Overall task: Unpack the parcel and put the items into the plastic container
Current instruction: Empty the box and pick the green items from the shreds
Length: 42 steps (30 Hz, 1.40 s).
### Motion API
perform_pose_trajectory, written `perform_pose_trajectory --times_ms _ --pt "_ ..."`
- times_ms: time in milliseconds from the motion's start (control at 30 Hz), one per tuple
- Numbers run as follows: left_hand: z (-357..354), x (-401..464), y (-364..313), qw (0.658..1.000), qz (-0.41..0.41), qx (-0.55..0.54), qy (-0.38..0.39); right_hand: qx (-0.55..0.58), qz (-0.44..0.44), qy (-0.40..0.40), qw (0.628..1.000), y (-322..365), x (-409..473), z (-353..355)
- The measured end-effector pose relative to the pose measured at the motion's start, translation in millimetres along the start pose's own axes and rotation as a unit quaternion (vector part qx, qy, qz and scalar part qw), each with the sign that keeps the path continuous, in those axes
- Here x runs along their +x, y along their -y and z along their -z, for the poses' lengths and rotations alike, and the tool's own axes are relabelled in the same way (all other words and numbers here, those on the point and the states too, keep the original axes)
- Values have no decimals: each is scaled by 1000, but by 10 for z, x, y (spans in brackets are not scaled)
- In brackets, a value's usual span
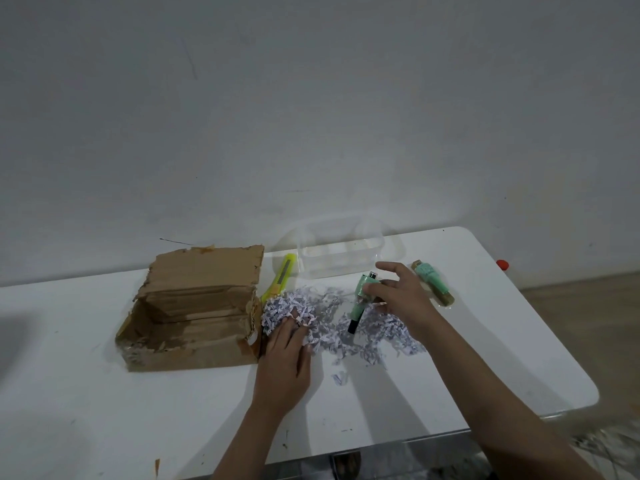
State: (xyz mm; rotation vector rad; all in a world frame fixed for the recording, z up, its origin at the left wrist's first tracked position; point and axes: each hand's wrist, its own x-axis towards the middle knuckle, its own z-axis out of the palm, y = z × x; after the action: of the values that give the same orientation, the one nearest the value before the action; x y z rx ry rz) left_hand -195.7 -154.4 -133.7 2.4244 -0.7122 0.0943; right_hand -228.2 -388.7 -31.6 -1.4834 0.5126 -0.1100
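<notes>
Now, head view: a person unpacks at a white bench [450, 341], seen from above.
Parcel: the torn cardboard box [194, 306] stands open at the left, its flap up; no items show inside.
Filling: shredded paper [332, 323] lies heaped on the bench between the box and the right arm.
Left hand: the left hand [284, 362] rests on the shreds beside the box, fingertips buried in a clump; whether it grasps paper cannot be told.
Right hand: the right hand [401, 296] pinches the upper end of a mint-green item with a black tip [358, 303], which slants down into the shreds.
Container: the clear plastic container [339, 254] sits just behind, apparently still without items.
Second item: another wrapped green item [434, 285] lies on the bench to the right.
Other: a yellow box cutter [280, 277] lies between box and container.
Step in hand: likely lifting the pinched item into the container; best raised clear so the shreds fall away, then lowered over the rim, not dropped.
</notes>
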Motion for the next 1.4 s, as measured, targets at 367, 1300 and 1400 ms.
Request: perform_pose_trajectory --times_ms 367,1300,1400 --pt "5 1 -12 1000 3 -4 2 -65 75 -22 995 43 -60 32" --pt "75 -96 -140 985 -124 103 -56 -289 283 -350 845 -531 44 836" --pt "109 -53 -174 976 -133 124 -121 -305 336 -237 859 -624 -92 613"
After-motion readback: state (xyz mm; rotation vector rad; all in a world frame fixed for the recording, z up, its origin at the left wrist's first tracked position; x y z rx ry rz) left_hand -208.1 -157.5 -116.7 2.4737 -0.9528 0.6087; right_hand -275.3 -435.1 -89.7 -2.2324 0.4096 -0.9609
